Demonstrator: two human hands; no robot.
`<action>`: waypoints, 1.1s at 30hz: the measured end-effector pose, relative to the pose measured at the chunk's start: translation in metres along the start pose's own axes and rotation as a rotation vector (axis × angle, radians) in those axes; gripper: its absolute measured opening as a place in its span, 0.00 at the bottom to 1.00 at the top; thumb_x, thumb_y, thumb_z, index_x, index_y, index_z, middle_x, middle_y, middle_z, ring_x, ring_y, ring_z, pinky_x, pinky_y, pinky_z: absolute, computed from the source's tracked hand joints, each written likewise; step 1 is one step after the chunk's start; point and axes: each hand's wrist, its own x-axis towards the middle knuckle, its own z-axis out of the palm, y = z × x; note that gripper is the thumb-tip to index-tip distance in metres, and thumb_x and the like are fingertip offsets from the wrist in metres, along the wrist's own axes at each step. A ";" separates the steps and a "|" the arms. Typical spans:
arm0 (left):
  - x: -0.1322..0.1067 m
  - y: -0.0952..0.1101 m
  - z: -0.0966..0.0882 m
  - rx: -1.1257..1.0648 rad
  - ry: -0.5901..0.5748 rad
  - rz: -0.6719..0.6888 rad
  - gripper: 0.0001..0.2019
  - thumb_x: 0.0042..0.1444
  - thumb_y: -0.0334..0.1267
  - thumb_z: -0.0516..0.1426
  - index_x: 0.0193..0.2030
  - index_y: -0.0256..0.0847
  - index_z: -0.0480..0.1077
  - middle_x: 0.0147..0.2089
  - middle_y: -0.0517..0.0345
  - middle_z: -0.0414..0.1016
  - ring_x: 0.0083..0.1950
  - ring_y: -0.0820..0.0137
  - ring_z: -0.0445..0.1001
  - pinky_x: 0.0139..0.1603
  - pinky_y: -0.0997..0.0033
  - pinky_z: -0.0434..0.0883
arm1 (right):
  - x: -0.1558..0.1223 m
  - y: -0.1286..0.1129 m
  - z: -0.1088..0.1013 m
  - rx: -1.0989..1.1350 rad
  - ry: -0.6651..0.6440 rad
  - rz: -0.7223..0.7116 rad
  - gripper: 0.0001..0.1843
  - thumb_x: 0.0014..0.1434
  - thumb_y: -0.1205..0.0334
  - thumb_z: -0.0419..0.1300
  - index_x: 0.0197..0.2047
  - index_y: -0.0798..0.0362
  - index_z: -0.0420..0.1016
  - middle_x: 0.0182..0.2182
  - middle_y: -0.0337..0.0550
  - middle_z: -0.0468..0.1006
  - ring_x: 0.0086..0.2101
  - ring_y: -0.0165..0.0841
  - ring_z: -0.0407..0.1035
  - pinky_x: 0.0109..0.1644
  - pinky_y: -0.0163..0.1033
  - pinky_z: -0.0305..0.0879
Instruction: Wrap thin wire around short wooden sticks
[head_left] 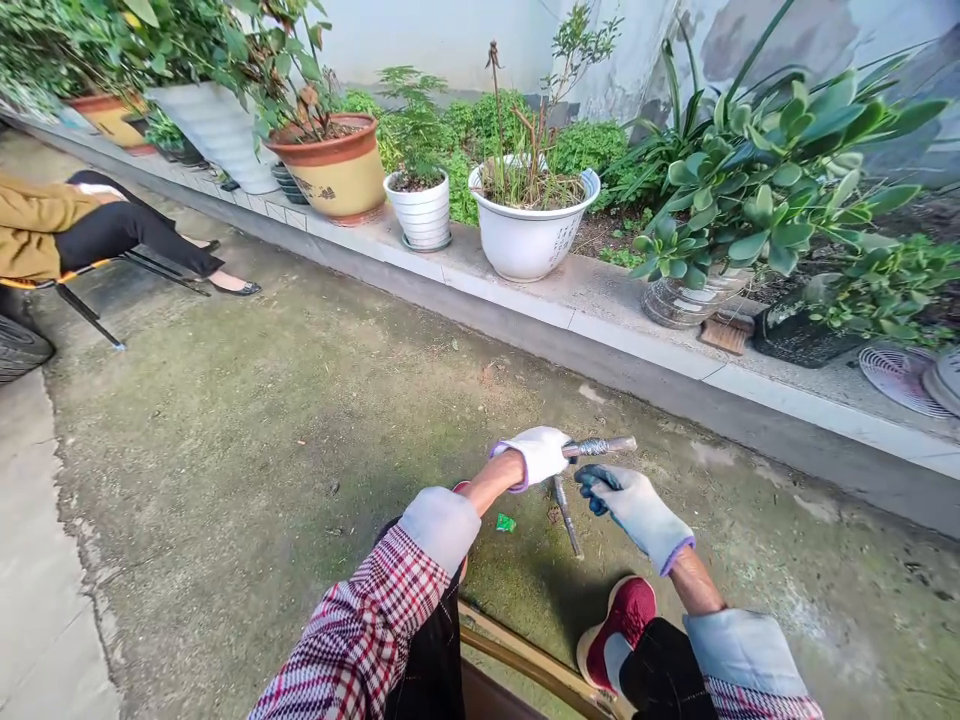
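Weathered grey-green concrete ground (225, 430); pale tiled ledge (637, 343) behind. White-gloved left hand (541, 454): closed on brown, silver-wire-wrapped stick (598, 447), above the ground. Second slender grey-brown stick (568, 518): slants beneath. White-gloved, blue-fingered right hand (630, 505): curled, just beside; whether gripping anything, cannot tell.

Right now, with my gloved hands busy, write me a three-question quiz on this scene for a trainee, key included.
1. Multiple choice: Which hand grips the rod with the silvery wrapping? A) left B) right C) neither
2. True or false: The green scrap lies on the ledge beside the flowerpots.
3. Fill in: The shoe below the right hand in the picture is ____.

Key:
1. A, the left hand.
2. False; it lies on the ground.
3. Red.
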 end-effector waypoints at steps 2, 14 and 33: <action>0.008 -0.001 0.006 0.147 0.050 0.016 0.13 0.65 0.33 0.54 0.51 0.39 0.77 0.49 0.43 0.81 0.50 0.60 0.80 0.49 0.66 0.75 | -0.005 -0.004 0.006 -0.180 -0.065 -0.108 0.13 0.54 0.60 0.56 0.34 0.50 0.83 0.29 0.42 0.83 0.27 0.34 0.73 0.33 0.39 0.72; 0.001 0.020 0.030 0.197 -0.066 0.220 0.08 0.58 0.39 0.60 0.40 0.43 0.80 0.38 0.49 0.82 0.39 0.63 0.80 0.39 0.71 0.72 | -0.007 0.022 -0.061 0.009 0.195 0.071 0.15 0.47 0.58 0.61 0.36 0.51 0.85 0.37 0.47 0.86 0.35 0.40 0.79 0.42 0.43 0.74; 0.020 0.002 0.036 0.313 -0.077 0.028 0.11 0.56 0.29 0.56 0.40 0.32 0.79 0.38 0.36 0.81 0.42 0.52 0.81 0.43 0.59 0.75 | -0.018 0.002 -0.024 -0.368 -0.006 -0.131 0.15 0.57 0.59 0.56 0.37 0.49 0.85 0.35 0.45 0.86 0.33 0.39 0.77 0.40 0.42 0.72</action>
